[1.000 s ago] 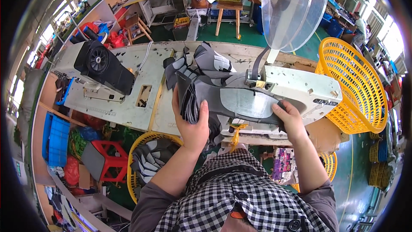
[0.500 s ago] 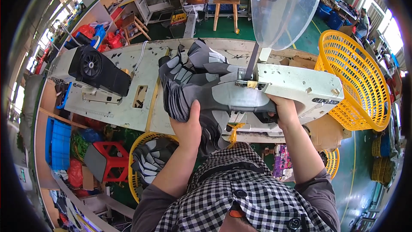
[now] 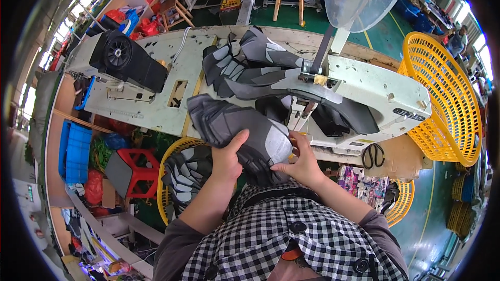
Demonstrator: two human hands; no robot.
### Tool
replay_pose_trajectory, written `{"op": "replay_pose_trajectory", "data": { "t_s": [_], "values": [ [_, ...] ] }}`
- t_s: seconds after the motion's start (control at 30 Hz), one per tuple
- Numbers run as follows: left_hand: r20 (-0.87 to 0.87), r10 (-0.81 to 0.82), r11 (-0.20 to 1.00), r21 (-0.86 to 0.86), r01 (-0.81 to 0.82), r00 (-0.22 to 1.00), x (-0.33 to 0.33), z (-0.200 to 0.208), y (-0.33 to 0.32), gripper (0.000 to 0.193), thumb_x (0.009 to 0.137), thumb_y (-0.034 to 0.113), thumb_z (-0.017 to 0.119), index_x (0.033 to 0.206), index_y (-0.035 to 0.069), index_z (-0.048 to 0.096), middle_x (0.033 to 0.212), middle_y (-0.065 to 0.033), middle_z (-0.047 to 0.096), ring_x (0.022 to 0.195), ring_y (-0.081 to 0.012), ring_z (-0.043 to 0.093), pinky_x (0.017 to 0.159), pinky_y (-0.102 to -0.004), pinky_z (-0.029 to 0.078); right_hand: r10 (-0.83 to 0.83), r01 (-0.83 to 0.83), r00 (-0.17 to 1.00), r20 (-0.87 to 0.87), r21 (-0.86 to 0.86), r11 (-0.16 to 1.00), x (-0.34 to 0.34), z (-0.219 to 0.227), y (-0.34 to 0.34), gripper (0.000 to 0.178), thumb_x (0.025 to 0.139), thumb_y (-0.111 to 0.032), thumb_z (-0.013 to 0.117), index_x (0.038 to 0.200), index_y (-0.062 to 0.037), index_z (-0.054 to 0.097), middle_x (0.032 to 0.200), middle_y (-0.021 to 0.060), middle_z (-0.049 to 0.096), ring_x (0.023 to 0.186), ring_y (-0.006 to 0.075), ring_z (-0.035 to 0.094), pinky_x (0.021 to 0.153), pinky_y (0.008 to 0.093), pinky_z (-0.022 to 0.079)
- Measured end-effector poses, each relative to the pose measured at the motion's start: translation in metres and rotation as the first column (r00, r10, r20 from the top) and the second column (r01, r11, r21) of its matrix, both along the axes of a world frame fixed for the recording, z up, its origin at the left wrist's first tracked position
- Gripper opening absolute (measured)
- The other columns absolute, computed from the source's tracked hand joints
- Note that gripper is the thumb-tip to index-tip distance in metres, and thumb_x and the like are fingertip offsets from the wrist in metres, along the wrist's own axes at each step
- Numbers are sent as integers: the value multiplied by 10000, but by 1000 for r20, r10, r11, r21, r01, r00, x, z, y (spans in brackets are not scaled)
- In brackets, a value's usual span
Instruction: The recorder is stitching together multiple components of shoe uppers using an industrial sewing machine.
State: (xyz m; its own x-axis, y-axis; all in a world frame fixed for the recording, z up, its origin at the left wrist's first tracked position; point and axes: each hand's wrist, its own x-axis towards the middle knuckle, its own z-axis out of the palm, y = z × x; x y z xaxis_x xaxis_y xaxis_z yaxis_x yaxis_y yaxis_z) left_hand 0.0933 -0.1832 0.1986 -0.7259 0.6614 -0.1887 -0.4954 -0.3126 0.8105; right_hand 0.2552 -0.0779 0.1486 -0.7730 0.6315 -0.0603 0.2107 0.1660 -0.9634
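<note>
A stack of dark grey curved fabric pieces [image 3: 224, 125] with light grey patches, which look like shoe uppers, lies between my hands at the table's near edge. My left hand [image 3: 227, 158] holds it from the near left, thumb on top and fingers underneath. At the stack's right end, beside a light grey patch, my right hand [image 3: 303, 162] pinches the pieces between thumb and fingers. Just beyond, another grey piece [image 3: 260, 88] lies across the bed of a white sewing machine [image 3: 375, 86], passing beneath its head. More loose grey pieces [image 3: 224, 62] are heaped behind it.
To the left, a black motor unit [image 3: 120, 57] stands on the worktable [image 3: 140, 106]. A yellow basket [image 3: 442, 93] rises at the right. Below the table are a basket of grey pieces [image 3: 187, 177] and a red stool [image 3: 138, 171]. Black-handled scissors [image 3: 373, 156] hang at the machine's edge.
My right hand has left the piece at the machine and moved left and nearer, onto the stack. The stack has come toward me in my left hand, apart from that piece.
</note>
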Motion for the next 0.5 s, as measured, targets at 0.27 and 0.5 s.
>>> {"op": "replay_pose_trajectory", "data": {
  "t_s": [0.27, 0.5],
  "values": [
    [-878, 53, 958, -90, -272, 476, 10, 28, -45, 709, 737, -59, 644, 1353, -21, 294, 1287, -171, 418, 1152, -240, 473, 974, -340, 384, 460, -499, 777, 431, -25, 866, 38, 27, 10, 566, 646, -328, 813, 1053, 6, 606, 950, 155, 628, 904, 258, 603, 828, 344, 458],
    [-913, 46, 955, -79, -287, 404, -4, 76, -16, 663, 806, -19, 613, 1359, -44, 247, 1291, -171, 391, 1155, -223, 460, 970, -317, 369, -69, 50, 988, -135, -142, 989, 64, 142, 59, 275, 795, -60, 671, 1043, -7, 566, 906, 7, 592, 834, 79, 539, 762, 237, 454]
  ]
}}
